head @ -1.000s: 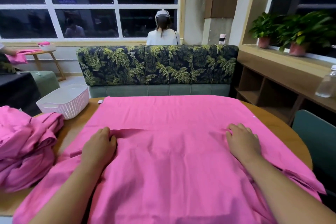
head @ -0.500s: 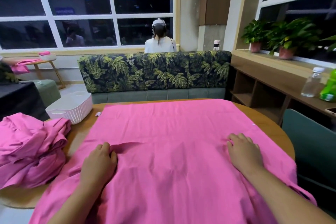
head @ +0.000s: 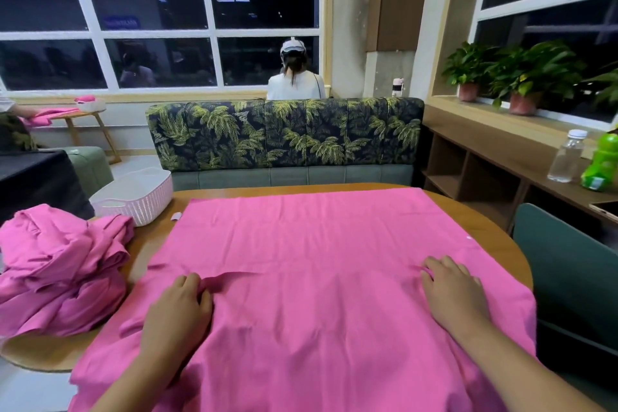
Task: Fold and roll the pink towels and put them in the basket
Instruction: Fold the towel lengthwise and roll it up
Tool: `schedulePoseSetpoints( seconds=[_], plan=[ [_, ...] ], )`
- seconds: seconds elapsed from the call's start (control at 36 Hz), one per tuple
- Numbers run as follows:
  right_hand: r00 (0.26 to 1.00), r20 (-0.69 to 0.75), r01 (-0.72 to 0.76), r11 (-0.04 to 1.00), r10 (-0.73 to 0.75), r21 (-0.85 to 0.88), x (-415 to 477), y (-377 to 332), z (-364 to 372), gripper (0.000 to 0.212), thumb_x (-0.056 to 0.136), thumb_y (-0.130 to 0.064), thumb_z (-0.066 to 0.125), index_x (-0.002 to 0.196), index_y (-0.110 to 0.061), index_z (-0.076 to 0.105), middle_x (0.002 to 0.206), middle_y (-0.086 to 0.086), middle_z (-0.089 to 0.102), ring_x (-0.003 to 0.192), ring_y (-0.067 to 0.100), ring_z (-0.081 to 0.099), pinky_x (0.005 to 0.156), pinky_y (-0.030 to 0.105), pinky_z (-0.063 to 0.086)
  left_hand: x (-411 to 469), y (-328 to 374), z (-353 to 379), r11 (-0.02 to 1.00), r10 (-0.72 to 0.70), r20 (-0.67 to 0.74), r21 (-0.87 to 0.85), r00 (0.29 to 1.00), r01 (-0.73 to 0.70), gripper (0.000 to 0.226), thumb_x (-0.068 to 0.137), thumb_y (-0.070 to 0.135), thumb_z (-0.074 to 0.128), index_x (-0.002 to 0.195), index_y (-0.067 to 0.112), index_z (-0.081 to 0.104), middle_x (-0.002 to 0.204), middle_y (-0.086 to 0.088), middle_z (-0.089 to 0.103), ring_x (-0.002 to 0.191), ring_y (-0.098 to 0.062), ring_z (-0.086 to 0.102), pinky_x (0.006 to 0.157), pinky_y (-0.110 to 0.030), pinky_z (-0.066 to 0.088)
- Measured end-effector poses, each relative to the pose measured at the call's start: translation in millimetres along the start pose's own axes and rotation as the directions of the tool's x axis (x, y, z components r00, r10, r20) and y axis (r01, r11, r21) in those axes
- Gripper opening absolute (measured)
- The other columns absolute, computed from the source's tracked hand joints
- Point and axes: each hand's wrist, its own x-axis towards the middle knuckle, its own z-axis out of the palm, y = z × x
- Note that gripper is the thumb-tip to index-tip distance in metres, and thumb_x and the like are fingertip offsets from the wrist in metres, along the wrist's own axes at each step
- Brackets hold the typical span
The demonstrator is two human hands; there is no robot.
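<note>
Towel (head: 317, 244) lay flat, unfolded; our left hand (head: 177, 308) and right hand (head: 454, 293) each had a pinching grip on it; we judged folding, rolling and basket (head: 133, 201) all outstanding.

The spread towel (head: 334, 261) blankets most of the table (head: 495, 237), and only thin bare strips run along the far and right edges. At the left edge the heaped towels (head: 60, 271) block the way, the basket (head: 140, 201) crowds the far-left corner, and a narrow bare lane lies between heap and spread towel.
</note>
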Motion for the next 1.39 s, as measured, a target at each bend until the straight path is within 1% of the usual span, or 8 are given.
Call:
schedulePoseSetpoints(
  seconds=[0.28,0.36,0.47,0.69,0.92,1.08,1.19,1.39],
  plan=[
    [0.998,0.062,-0.022,1.000,0.021,0.016,-2,1,-6,0.028,0.107,-0.040,0.037,0.124,-0.034,0.057,0.123,-0.007,0.061,0.110,0.019,0.058,0.092,0.040,0.049,-3,1,-9,0.998,-0.036,0.063,-0.045,0.997,0.039,0.026,0.093,0.027,0.062,0.078,0.024,0.040,0.086,-0.005,0.059,0.083,-0.036,0.063,0.064,-0.041,0.039],
    [0.998,0.033,-0.057,0.988,0.053,0.142,10,0,-13,0.019,0.106,-0.034,0.039,0.110,-0.030,0.057,0.110,-0.006,0.065,0.092,0.020,0.063,0.084,0.042,0.054,7,5,-21,0.986,-0.063,0.082,-0.151,0.995,0.074,0.024,0.098,0.027,0.055,0.080,0.023,0.039,0.091,-0.010,0.067,0.086,-0.035,0.065,0.066,-0.041,0.041],
    [0.991,-0.046,-0.113,0.967,0.127,0.228,48,-11,-36,0.021,0.107,-0.028,0.040,0.092,-0.025,0.054,0.087,-0.002,0.062,0.073,0.021,0.057,0.071,0.039,0.051,45,20,-50,0.985,0.010,-0.120,-0.172,0.993,-0.031,0.020,0.092,0.028,0.053,0.077,0.020,0.041,0.075,-0.007,0.059,0.071,-0.036,0.059,0.059,-0.042,0.042],
    [0.985,-0.119,-0.086,0.957,0.123,0.278,176,-50,-42,0.018,0.102,-0.024,0.040,0.106,-0.022,0.057,0.120,0.011,0.063,0.108,0.038,0.062,0.087,0.046,0.050,177,40,-37,0.994,0.030,-0.166,-0.103,0.986,-0.047,0.020,0.094,0.025,0.054,0.079,0.017,0.044,0.083,-0.012,0.061,0.078,-0.037,0.060,0.064,-0.042,0.043],
    [0.987,0.103,-0.133,0.990,0.127,0.055,244,-84,23,0.025,0.098,-0.016,0.042,0.117,-0.021,0.057,0.130,0.009,0.062,0.122,0.034,0.057,0.100,0.046,0.044,252,28,35,0.994,0.095,-0.022,0.049,0.995,-0.093,0.015,0.088,0.028,0.059,0.079,0.017,0.053,0.087,-0.011,0.067,0.083,-0.036,0.064,0.070,-0.043,0.052],
    [0.952,0.305,-0.026,0.994,-0.009,0.110,263,-107,60,0.041,0.101,-0.025,0.041,0.137,-0.039,0.056,0.151,-0.005,0.051,0.134,0.029,0.047,0.110,0.048,0.039,259,-9,100,0.996,0.021,0.202,0.083,0.979,-0.038,0.041,0.096,0.060,0.043,0.107,0.027,0.064,0.117,-0.005,0.068,0.109,-0.032,0.060,0.093,-0.044,0.050],
    [0.906,0.409,0.060,0.990,-0.107,0.127,276,-126,76,0.048,0.104,-0.046,0.037,0.151,-0.041,0.046,0.163,-0.006,0.039,0.143,0.033,0.041,0.116,0.052,0.037,280,-30,108,0.995,-0.035,0.245,0.098,0.969,0.012,0.046,0.102,0.056,0.034,0.127,0.031,0.062,0.139,-0.004,0.062,0.124,-0.033,0.057,0.107,-0.045,0.043],
    [0.869,0.490,0.047,0.997,-0.071,0.060,276,-117,102,0.068,0.096,-0.080,0.012,0.159,-0.058,0.001,0.173,-0.015,-0.008,0.161,0.025,-0.001,0.125,0.060,0.006,304,-48,111,0.978,-0.143,0.420,0.197,0.896,0.063,0.071,0.102,0.068,0.023,0.164,0.033,0.020,0.173,0.004,0.011,0.159,-0.019,0.011,0.125,-0.050,0.011]
  ],
)
